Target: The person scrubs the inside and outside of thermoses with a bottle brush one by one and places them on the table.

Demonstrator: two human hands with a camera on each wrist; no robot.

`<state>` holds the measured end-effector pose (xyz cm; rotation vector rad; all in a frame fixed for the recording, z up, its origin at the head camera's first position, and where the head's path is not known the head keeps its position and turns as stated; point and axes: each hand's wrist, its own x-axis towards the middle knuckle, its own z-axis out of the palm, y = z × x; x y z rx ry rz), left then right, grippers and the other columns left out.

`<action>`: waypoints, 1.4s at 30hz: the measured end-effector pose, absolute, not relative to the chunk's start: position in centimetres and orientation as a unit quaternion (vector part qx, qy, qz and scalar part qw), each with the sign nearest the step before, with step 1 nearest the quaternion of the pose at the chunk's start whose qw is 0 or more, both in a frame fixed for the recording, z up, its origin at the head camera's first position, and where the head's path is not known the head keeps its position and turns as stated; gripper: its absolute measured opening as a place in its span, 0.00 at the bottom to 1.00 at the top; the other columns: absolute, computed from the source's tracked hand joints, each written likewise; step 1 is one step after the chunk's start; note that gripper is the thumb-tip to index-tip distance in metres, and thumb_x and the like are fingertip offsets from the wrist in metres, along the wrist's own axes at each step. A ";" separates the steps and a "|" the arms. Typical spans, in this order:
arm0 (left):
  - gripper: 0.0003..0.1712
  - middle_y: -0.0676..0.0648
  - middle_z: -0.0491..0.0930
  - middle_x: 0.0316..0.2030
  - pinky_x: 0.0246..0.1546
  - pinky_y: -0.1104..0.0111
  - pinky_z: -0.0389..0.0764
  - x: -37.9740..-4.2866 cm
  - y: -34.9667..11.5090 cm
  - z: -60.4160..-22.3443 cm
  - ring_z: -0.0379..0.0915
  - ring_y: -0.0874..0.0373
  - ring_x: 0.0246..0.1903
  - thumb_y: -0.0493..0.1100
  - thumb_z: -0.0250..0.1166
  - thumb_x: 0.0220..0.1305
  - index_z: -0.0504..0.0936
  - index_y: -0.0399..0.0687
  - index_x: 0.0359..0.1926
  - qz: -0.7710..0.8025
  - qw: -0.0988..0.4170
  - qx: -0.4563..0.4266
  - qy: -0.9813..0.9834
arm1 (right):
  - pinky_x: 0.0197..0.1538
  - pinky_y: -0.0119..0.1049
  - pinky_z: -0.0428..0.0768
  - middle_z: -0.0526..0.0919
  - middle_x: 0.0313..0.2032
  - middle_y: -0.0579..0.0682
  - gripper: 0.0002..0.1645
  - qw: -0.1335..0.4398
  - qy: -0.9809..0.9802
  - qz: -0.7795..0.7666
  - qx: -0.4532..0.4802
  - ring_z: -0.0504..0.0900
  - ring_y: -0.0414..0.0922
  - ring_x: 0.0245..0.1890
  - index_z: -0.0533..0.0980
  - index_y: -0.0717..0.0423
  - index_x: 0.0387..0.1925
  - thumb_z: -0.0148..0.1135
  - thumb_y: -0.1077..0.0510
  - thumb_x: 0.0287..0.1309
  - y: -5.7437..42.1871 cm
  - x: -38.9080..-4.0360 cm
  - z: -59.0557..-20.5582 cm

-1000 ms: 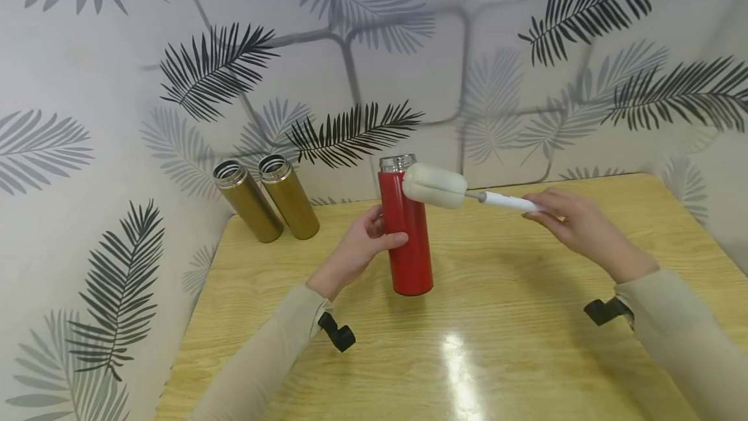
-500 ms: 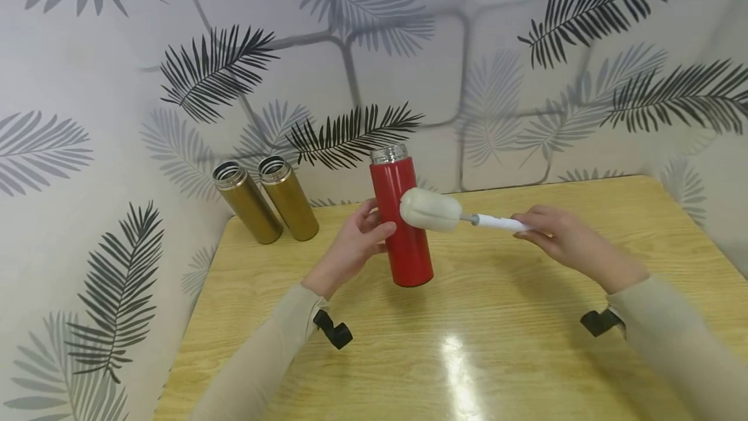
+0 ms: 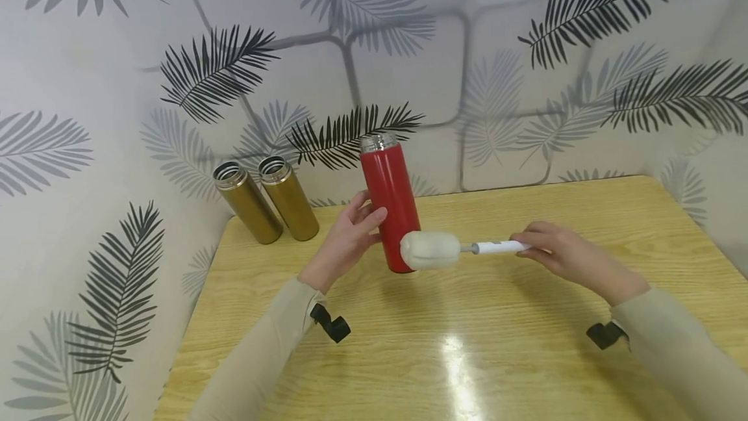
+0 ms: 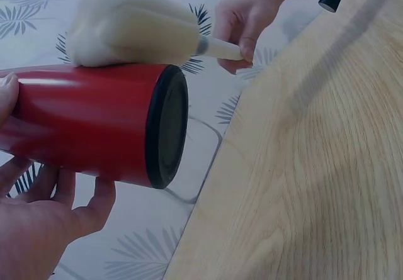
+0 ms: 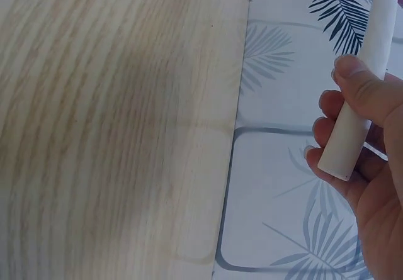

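Observation:
My left hand [image 3: 346, 239] grips a red thermos [image 3: 390, 190] around its middle, tilted slightly to the left and held above the table. Its steel mouth has no lid on. The right hand [image 3: 569, 257] holds the white handle of a bottle brush [image 3: 431, 250], fingers and thumb curled round it. In the left wrist view, the brush's cream sponge head [image 4: 129, 28] lies against the thermos wall near its black base [image 4: 169, 127]. From the right wrist, only the handle [image 5: 356, 116] shows in the fingers.
Two gold thermoses without lids, one [image 3: 248, 203] left of the other [image 3: 289, 199], stand at the table's back left corner. The wooden table [image 3: 497, 343] meets a leaf-patterned wall [image 3: 502, 38] behind.
The sponge head has slid down the red thermos from near its neck to near its base. My left hand has raised the thermos and tilted its top left.

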<state>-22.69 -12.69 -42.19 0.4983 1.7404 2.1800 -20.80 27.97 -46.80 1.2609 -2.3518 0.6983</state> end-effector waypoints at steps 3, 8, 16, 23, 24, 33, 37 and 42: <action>0.35 0.41 0.68 0.71 0.67 0.46 0.74 -22.7 -12.7 -42.2 0.67 0.45 0.69 0.48 0.63 0.77 0.61 0.48 0.78 0.767 0.153 0.174 0.599 | 0.32 0.27 0.77 0.83 0.37 0.43 0.12 0.195 -0.835 0.250 0.450 0.75 0.32 0.32 0.85 0.59 0.47 0.70 0.57 0.64 28.1 -20.7 -47.0; 0.37 0.39 0.70 0.70 0.65 0.49 0.77 -22.6 -12.5 -42.3 0.70 0.46 0.66 0.48 0.66 0.74 0.61 0.47 0.78 0.768 0.158 0.166 0.598 | 0.33 0.24 0.74 0.84 0.37 0.45 0.34 0.213 -0.832 0.253 0.446 0.76 0.34 0.32 0.85 0.60 0.47 0.45 0.38 0.74 28.1 -20.9 -46.9; 0.47 0.38 0.73 0.67 0.57 0.57 0.81 -22.4 -12.3 -42.8 0.73 0.48 0.61 0.58 0.74 0.62 0.63 0.48 0.75 0.766 0.166 0.165 0.598 | 0.30 0.28 0.75 0.84 0.36 0.47 0.18 0.225 -0.837 0.257 0.428 0.76 0.35 0.30 0.85 0.62 0.48 0.65 0.51 0.68 28.0 -21.3 -45.9; 0.51 0.40 0.72 0.67 0.59 0.56 0.80 -22.1 -12.1 -43.4 0.71 0.49 0.63 0.59 0.75 0.62 0.60 0.47 0.78 0.768 0.207 0.182 0.577 | 0.31 0.26 0.73 0.85 0.36 0.50 0.35 0.266 -0.832 0.271 0.405 0.76 0.38 0.29 0.85 0.62 0.47 0.46 0.36 0.73 28.1 -21.9 -44.6; 0.52 0.40 0.71 0.68 0.61 0.56 0.79 -22.0 -12.0 -43.4 0.71 0.48 0.64 0.59 0.75 0.62 0.59 0.47 0.78 0.766 0.213 0.184 0.577 | 0.31 0.26 0.72 0.86 0.36 0.50 0.36 0.268 -0.831 0.275 0.403 0.75 0.37 0.28 0.85 0.62 0.47 0.46 0.36 0.74 28.1 -21.9 -44.3; 0.40 0.40 0.73 0.69 0.69 0.53 0.73 -21.9 -11.3 -43.3 0.71 0.46 0.66 0.45 0.69 0.70 0.62 0.53 0.78 0.705 0.189 0.177 0.661 | 0.30 0.25 0.69 0.86 0.37 0.52 0.37 0.280 -0.835 0.275 0.386 0.70 0.35 0.27 0.84 0.63 0.48 0.46 0.35 0.75 28.0 -21.9 -43.3; 0.42 0.41 0.71 0.70 0.72 0.51 0.68 -22.0 -11.5 -43.2 0.67 0.46 0.68 0.52 0.70 0.69 0.63 0.49 0.78 0.701 0.186 0.182 0.664 | 0.30 0.26 0.70 0.85 0.35 0.50 0.36 0.282 -0.827 0.279 0.398 0.71 0.35 0.27 0.85 0.63 0.47 0.47 0.36 0.76 27.8 -22.0 -43.6; 0.57 0.40 0.67 0.73 0.74 0.51 0.65 -22.2 -11.9 -43.2 0.63 0.45 0.72 0.62 0.76 0.60 0.57 0.47 0.81 0.721 0.199 0.185 0.638 | 0.30 0.26 0.71 0.85 0.33 0.48 0.34 0.271 -0.816 0.288 0.421 0.72 0.34 0.27 0.85 0.63 0.46 0.48 0.37 0.76 27.5 -22.0 -44.7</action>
